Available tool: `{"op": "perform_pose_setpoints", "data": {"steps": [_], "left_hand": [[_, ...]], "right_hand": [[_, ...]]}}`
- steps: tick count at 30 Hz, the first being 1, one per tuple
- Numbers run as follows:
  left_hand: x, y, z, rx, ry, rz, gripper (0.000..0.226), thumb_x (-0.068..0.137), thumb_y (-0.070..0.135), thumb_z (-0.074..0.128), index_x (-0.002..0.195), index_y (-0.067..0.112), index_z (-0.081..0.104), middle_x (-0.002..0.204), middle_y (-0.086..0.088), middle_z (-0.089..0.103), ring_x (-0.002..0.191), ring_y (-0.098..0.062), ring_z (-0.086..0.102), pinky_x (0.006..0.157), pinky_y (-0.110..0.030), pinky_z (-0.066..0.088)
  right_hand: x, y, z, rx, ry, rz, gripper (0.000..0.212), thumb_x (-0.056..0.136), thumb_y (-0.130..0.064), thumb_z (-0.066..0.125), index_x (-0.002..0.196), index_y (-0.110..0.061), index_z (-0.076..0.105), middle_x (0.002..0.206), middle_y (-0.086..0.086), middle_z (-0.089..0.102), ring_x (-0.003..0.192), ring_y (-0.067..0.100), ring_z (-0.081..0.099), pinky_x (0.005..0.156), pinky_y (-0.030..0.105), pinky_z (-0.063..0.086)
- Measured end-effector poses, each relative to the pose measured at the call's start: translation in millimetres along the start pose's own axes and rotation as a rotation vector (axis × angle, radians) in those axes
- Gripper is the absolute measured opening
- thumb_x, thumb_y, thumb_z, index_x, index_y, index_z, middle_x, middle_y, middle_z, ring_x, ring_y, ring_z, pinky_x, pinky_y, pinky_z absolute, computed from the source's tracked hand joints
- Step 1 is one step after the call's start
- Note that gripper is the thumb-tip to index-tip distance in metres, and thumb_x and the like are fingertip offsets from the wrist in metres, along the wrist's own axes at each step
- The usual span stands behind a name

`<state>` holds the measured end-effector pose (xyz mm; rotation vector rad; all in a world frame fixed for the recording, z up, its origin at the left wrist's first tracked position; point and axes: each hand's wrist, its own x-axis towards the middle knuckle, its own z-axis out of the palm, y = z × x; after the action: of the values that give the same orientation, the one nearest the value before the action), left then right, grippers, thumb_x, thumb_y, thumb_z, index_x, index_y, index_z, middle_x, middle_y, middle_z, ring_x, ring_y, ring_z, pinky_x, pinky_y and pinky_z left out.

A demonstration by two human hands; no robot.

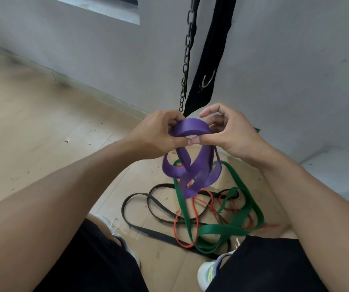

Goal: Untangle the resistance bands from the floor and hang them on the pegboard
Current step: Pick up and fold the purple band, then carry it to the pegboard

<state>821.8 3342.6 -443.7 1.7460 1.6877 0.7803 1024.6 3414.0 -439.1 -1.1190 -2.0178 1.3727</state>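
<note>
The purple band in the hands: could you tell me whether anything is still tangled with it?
Nothing visible holds the purple band: both hands have it lifted, and its coils hang apart from the green band on the floor.

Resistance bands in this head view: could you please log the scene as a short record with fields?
held band: purple band, looped and twisted, lifted above the floor
left hand: grips the purple band's top loop
right hand: pinches the same loop
on floor: green band, red band, black band, overlapping in a tangle
surface: cardboard sheet
on wall: chain, black strap
pegboard: not in view
</note>
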Motion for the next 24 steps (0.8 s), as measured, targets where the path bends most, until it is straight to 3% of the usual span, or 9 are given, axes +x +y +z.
{"op": "perform_pose_setpoints", "data": {"steps": [3, 6, 8, 13, 16, 19, 24], "left_hand": [[1.2, 5.3, -3.7, -0.050, 0.073, -0.015, 0.049, 0.071, 0.045, 0.089, 0.106, 0.021, 0.064, 0.089, 0.004, 0.077, 0.077, -0.015, 0.072, 0.077, -0.033, 0.060], [2.3, 7.9, -7.6, -0.068, 0.122, 0.000, 0.045, 0.073, 0.037, 0.090, 0.107, 0.019, 0.067, 0.093, 0.007, 0.077, 0.080, -0.004, 0.069, 0.071, -0.012, 0.053], [2.3, 9.8, -10.0, -0.075, 0.144, 0.003, 0.041, 0.074, 0.036, 0.089, 0.107, 0.021, 0.070, 0.094, 0.011, 0.076, 0.084, 0.000, 0.068, 0.073, -0.006, 0.048], [4.4, 21.6, -8.5, -0.195, 0.153, -0.006, 0.038, 0.078, 0.041, 0.085, 0.109, 0.023, 0.074, 0.090, 0.006, 0.077, 0.083, -0.011, 0.073, 0.076, -0.030, 0.060], [12.9, 46.1, -7.3, -0.209, 0.198, 0.069, 0.030, 0.079, 0.040, 0.084, 0.103, 0.029, 0.072, 0.088, 0.011, 0.075, 0.082, -0.004, 0.070, 0.077, -0.022, 0.058], [26.1, 82.6, -11.1, -0.208, 0.222, 0.133, 0.037, 0.081, 0.035, 0.083, 0.112, 0.027, 0.066, 0.093, 0.011, 0.073, 0.085, -0.001, 0.068, 0.078, -0.013, 0.054], [58.7, 138.2, -16.7, -0.145, 0.238, 0.306, 0.028, 0.086, 0.032, 0.079, 0.112, 0.028, 0.067, 0.097, 0.014, 0.073, 0.094, -0.002, 0.069, 0.090, -0.036, 0.059]], "right_hand": [[-0.1, -1.5, -2.5, -0.020, 0.008, -0.013, 0.051, 0.071, -0.027, 0.095, 0.109, -0.027, 0.062, 0.098, -0.002, 0.078, 0.094, 0.024, 0.075, 0.088, 0.048, 0.062], [1.3, -2.8, -4.4, -0.013, 0.026, -0.059, 0.045, 0.074, -0.022, 0.094, 0.109, -0.024, 0.065, 0.100, -0.002, 0.079, 0.093, 0.022, 0.075, 0.089, 0.047, 0.062], [1.1, -4.4, -6.7, -0.028, 0.035, -0.096, 0.043, 0.076, -0.019, 0.092, 0.110, -0.027, 0.066, 0.102, -0.003, 0.078, 0.092, 0.020, 0.075, 0.089, 0.046, 0.062], [-9.5, -15.4, -18.3, -0.097, 0.136, -0.154, 0.034, 0.081, -0.027, 0.088, 0.106, -0.040, 0.068, 0.102, -0.010, 0.076, 0.091, 0.008, 0.073, 0.087, 0.039, 0.062], [-18.0, -30.7, -37.0, -0.106, 0.211, -0.182, 0.031, 0.083, -0.026, 0.087, 0.106, -0.040, 0.071, 0.099, -0.013, 0.076, 0.090, 0.007, 0.073, 0.086, 0.035, 0.063], [-30.1, -52.2, -63.7, -0.117, 0.294, -0.227, 0.031, 0.083, -0.025, 0.087, 0.103, -0.042, 0.070, 0.097, -0.015, 0.076, 0.089, 0.005, 0.072, 0.083, 0.026, 0.061], [-49.1, -86.2, -116.3, -0.113, 0.433, -0.264, 0.029, 0.079, -0.028, 0.091, 0.101, -0.035, 0.073, 0.095, -0.010, 0.078, 0.086, 0.011, 0.074, 0.082, 0.034, 0.062]]}}
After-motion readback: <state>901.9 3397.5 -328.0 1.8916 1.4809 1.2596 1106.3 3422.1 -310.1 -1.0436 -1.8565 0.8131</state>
